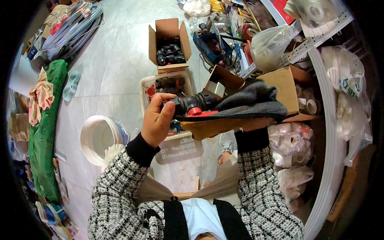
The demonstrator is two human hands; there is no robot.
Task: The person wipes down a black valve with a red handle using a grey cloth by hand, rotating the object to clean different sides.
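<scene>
My left hand [158, 117] grips one end of a black plastic pipe valve [192, 103] with a red handle, thumb and fingers around its collar. The valve lies level across a thick dark grey cloth [249, 105] with a brown underside. My right hand [257, 124] holds that cloth from beneath, against the valve's other end; its fingers are mostly hidden by the folds. Below the valve, a white plastic basket [141, 87] contains dark fittings and a red piece. Just beyond it, an open cardboard box [171, 27] holds several black valves [170, 54].
A white bucket [97, 139] stands left of the basket. On the right are smaller cardboard boxes [279, 90], a blue bin [207, 45] and a metal shelf upright [327, 144]. A green wrapped bundle [45, 156] and coiled grey hose [72, 36] lie along the left.
</scene>
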